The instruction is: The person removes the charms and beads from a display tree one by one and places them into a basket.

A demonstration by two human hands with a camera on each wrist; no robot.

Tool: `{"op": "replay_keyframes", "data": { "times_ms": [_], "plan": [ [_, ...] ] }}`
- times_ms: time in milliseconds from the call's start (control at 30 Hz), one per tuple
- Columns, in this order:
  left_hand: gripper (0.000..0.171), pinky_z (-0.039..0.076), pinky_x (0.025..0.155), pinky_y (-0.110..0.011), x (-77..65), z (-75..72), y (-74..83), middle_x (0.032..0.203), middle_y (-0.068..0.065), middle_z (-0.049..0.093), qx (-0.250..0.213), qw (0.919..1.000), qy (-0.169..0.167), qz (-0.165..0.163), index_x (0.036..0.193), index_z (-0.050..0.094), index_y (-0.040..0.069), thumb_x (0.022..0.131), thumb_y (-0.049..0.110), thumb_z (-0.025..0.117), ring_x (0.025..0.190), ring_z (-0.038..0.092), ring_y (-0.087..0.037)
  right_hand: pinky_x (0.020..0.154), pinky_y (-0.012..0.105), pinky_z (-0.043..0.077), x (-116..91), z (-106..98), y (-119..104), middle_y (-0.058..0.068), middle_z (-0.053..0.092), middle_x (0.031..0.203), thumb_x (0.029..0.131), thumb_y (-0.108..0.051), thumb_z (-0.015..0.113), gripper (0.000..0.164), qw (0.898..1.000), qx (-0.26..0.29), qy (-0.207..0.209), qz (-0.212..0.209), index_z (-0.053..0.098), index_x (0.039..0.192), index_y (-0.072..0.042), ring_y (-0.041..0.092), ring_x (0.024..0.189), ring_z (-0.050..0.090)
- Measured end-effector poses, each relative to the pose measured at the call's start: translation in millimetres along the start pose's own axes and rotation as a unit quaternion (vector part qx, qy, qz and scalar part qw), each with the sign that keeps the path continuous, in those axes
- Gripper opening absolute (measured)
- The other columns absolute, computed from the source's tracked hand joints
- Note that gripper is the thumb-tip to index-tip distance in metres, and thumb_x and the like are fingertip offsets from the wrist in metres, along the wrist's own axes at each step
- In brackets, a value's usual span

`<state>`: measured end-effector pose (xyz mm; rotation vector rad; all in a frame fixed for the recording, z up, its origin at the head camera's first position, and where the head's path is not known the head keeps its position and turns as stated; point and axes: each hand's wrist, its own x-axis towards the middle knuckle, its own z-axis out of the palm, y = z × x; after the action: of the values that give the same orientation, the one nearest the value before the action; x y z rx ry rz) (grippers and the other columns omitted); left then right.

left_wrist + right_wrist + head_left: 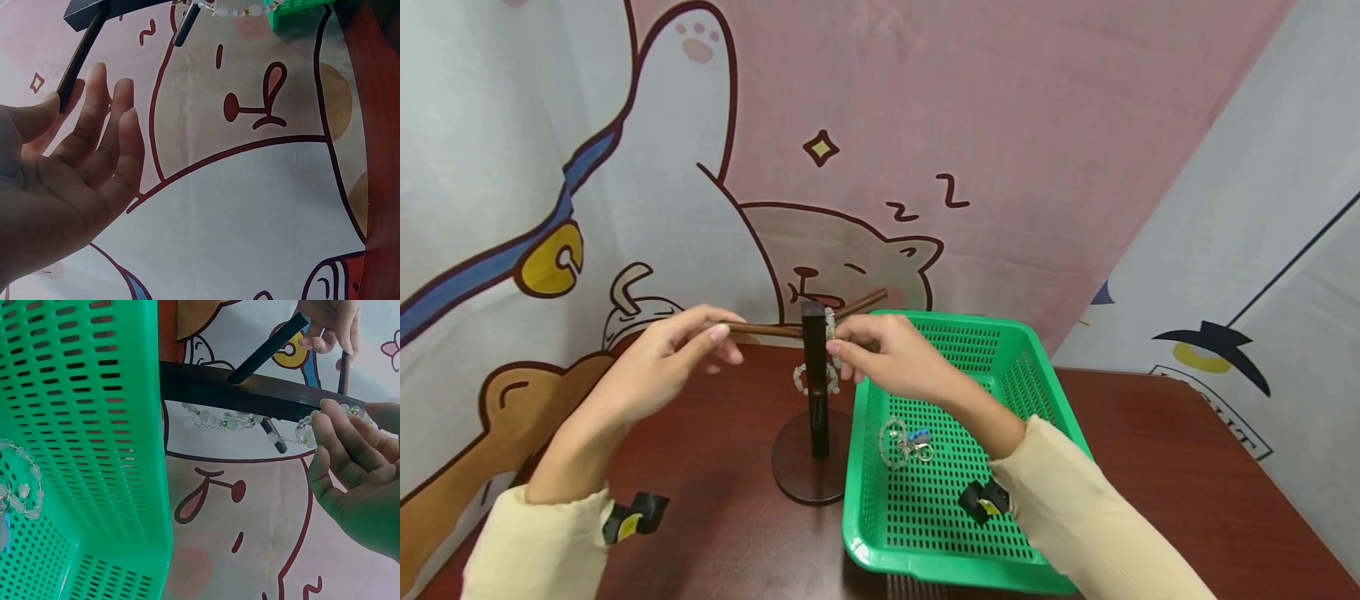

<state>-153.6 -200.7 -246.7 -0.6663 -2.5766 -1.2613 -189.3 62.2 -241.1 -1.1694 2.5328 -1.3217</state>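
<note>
A dark wooden jewelry stand [816,367] with a round base, an upright post and several rod arms stands on the table. My left hand [658,358] pinches the outer end of its upper left rod [84,53] between thumb and index finger; the other fingers are loosely bent. At the top of the post, my right hand [898,354] pinches a pale beaded bracelet [831,321] beside the upper rod. The fingers partly hide that bracelet, so whether it encircles the rod cannot be told. Another clear-beaded bracelet [215,420] hangs lower on the stand.
A green perforated basket [857,533] stands right of the stand, under my right forearm. Inside it lie a beaded bracelet [892,461] and a blue charm [919,436] with a metal ring. Behind the reddish-brown table [715,533] hangs a cartoon-printed cloth [1000,167].
</note>
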Motion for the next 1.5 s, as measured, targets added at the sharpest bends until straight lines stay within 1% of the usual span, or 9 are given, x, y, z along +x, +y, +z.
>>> {"op": "replay_keyframes", "data": {
  "times_ms": [167,467,667,767,833,1000,1133,1300,1500],
  "plan": [
    [0.025,0.048,0.068,-0.026,0.7,0.4,0.6,0.082,-0.004,0.064,-0.002,1.0000,0.000,-0.001,0.115,0.056,0.004,0.099,0.012,0.040,0.076,0.062,-0.010,0.058,0.029,0.047,-1,-1,-1,-0.003,0.062,0.066,0.092,-0.013,0.054,0.012,1.000,0.000,0.004,-0.004,0.064,0.087,-0.008,0.018,0.064,0.061],
    [0.025,0.048,0.068,-0.026,0.7,-0.5,1.1,0.082,-0.005,0.064,0.000,1.0000,-0.002,0.000,0.116,0.056,0.004,0.099,0.012,0.039,0.076,0.061,-0.010,0.057,0.026,0.040,-1,-4,-2,-0.005,0.063,0.067,0.093,-0.014,0.053,0.012,1.000,-0.006,-0.002,-0.011,0.064,0.089,-0.009,0.014,0.066,0.060],
    [0.025,0.048,0.068,-0.026,1.0,-1.1,1.2,0.083,-0.006,0.064,0.002,1.0000,-0.002,0.001,0.116,0.056,0.004,0.099,0.012,0.039,0.076,0.061,-0.010,0.058,0.027,0.040,-2,-6,-1,-0.006,0.063,0.067,0.093,-0.013,0.053,0.013,1.000,-0.009,0.000,-0.021,0.065,0.091,-0.009,0.017,0.067,0.061],
    [0.025,0.048,0.068,-0.027,1.0,-1.4,1.4,0.083,-0.007,0.064,0.001,1.0000,-0.004,-0.002,0.116,0.056,0.004,0.099,0.013,0.039,0.076,0.061,-0.011,0.060,0.027,0.043,-1,-8,-1,-0.005,0.064,0.068,0.093,-0.012,0.052,0.013,0.999,-0.006,0.002,-0.034,0.065,0.092,-0.007,0.018,0.068,0.062],
    [0.025,0.048,0.068,-0.027,0.9,-1.4,1.5,0.083,-0.006,0.064,0.002,1.0000,-0.003,-0.004,0.116,0.056,0.005,0.099,0.013,0.039,0.076,0.061,-0.011,0.061,0.028,0.044,-1,-9,-1,-0.002,0.065,0.070,0.093,-0.011,0.052,0.013,0.999,-0.003,0.004,-0.044,0.064,0.093,-0.005,0.019,0.067,0.062],
    [0.025,0.048,0.068,-0.027,0.5,-0.8,1.2,0.081,-0.004,0.064,0.004,1.0000,0.002,-0.005,0.115,0.056,0.005,0.099,0.013,0.040,0.076,0.061,-0.010,0.062,0.028,0.046,-2,-12,-1,0.005,0.066,0.072,0.092,-0.009,0.053,0.014,0.998,-0.002,0.008,-0.058,0.064,0.096,0.000,0.015,0.066,0.063],
    [0.025,0.048,0.068,-0.026,0.2,-0.5,1.0,0.081,-0.003,0.064,0.006,1.0000,0.002,-0.006,0.116,0.056,0.005,0.099,0.013,0.040,0.076,0.061,-0.011,0.062,0.028,0.045,-3,-15,-2,0.003,0.066,0.072,0.092,-0.009,0.054,0.015,0.998,-0.010,0.011,-0.055,0.064,0.096,0.001,0.014,0.068,0.063],
    [0.025,0.048,0.068,-0.026,0.2,0.1,1.5,0.081,-0.004,0.064,0.004,1.0000,-0.001,-0.009,0.116,0.056,0.006,0.099,0.014,0.040,0.076,0.061,-0.012,0.063,0.029,0.043,-6,-19,-2,-0.002,0.066,0.071,0.092,-0.012,0.054,0.015,0.999,-0.017,0.018,-0.037,0.064,0.097,-0.002,0.013,0.070,0.063],
    [0.025,0.048,0.068,-0.026,-0.2,0.4,1.2,0.081,-0.004,0.063,0.003,1.0000,-0.001,-0.008,0.116,0.056,0.006,0.099,0.014,0.040,0.076,0.061,-0.011,0.065,0.031,0.044,-9,-24,1,0.003,0.066,0.073,0.092,-0.011,0.054,0.015,0.999,-0.015,0.022,-0.033,0.064,0.097,-0.001,0.013,0.069,0.063]
  ]
}}
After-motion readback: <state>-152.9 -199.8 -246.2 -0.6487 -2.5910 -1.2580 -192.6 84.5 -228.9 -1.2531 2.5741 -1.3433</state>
